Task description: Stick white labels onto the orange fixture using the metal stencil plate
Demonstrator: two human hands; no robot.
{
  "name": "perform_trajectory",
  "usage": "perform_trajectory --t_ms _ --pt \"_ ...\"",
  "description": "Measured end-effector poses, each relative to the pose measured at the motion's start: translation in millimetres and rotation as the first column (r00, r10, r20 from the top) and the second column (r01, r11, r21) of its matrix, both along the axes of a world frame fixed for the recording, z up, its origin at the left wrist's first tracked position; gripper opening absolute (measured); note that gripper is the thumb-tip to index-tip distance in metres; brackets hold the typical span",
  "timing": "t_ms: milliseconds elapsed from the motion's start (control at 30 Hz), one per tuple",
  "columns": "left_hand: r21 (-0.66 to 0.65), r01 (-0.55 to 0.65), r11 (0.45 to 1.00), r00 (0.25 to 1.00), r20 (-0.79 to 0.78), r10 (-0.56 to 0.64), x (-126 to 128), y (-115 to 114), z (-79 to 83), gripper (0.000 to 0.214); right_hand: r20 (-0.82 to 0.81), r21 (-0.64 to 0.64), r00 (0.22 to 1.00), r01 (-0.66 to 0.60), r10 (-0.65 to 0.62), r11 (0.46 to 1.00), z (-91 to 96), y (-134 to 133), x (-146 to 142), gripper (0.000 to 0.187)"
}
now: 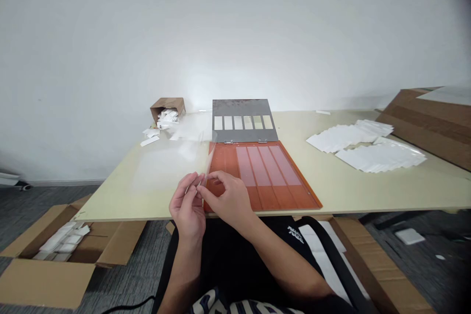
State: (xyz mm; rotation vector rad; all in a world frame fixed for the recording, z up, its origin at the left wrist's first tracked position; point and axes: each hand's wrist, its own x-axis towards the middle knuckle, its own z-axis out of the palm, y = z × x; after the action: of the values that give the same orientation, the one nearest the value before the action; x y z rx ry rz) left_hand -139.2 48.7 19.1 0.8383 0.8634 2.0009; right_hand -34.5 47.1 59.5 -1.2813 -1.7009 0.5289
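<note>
My left hand (188, 208) and my right hand (231, 199) meet at the table's front edge, over the left front corner of an orange tray (312, 195). The fingertips of both are pinched together on a thin clear film (211, 159), which stands up from them and is hard to see against the tray. Something small and pale shows between the left fingers, too small to name. Pinkish translucent strips (265, 166) lie side by side in the tray's slots. Hinged at the tray's back, a grey lid (241, 135) with a row of pale windows is raised.
Clear sheets (158, 164) lie left of the tray. Behind them a small cardboard box (178, 103) spills white pieces (168, 117). White strips (380, 154) are fanned out at right, near a large carton (434, 117). An open floor carton (47, 282) holds white pieces.
</note>
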Motion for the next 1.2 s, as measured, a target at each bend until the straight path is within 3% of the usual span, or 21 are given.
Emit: perform_trajectory --t_ms 233,433,567,700,833,1000,1200 --pt "-0.114 0.023 0.993 0.998 0.066 -0.016 1.0 0.7 3.0 0.023 -0.169 -0.037 0.982 -0.094 0.087 0.995 -1.2 -2.6 4.2 0.020" --pt "-0.062 -0.007 0.998 0.999 0.042 0.009 3.3 0.9 4.8 0.020 -0.282 -0.063 0.949 -0.162 0.138 0.985 -11.0 2.7 8.3 0.012" --pt "0.003 -0.059 0.998 0.998 -0.031 0.059 6.0 1.1 1.8 0.016 -0.198 -0.039 0.973 -0.129 0.118 0.991 -11.0 1.0 11.6 0.012" --pt "0.131 -0.151 0.980 0.959 -0.222 0.178 5.7 2.4 -6.7 0.007 0.024 0.044 0.998 -0.059 0.058 0.997 -7.9 -2.5 13.3 0.016" --pt "0.170 -0.180 0.969 0.918 -0.325 0.228 3.5 4.4 -12.3 0.002 0.202 0.138 0.979 -0.005 -0.023 0.990 -8.1 -3.5 13.3 0.018" --pt "0.191 -0.138 0.972 0.912 -0.359 0.200 1.5 4.4 -11.5 0.005 0.257 0.178 0.966 -0.011 -0.035 0.984 -9.6 -4.8 14.3 0.017" --pt "0.193 -0.132 0.972 0.865 -0.457 0.208 1.6 0.6 -7.2 0.007 0.261 0.077 0.964 -0.068 0.046 0.995 -3.2 -6.9 18.4 0.018"
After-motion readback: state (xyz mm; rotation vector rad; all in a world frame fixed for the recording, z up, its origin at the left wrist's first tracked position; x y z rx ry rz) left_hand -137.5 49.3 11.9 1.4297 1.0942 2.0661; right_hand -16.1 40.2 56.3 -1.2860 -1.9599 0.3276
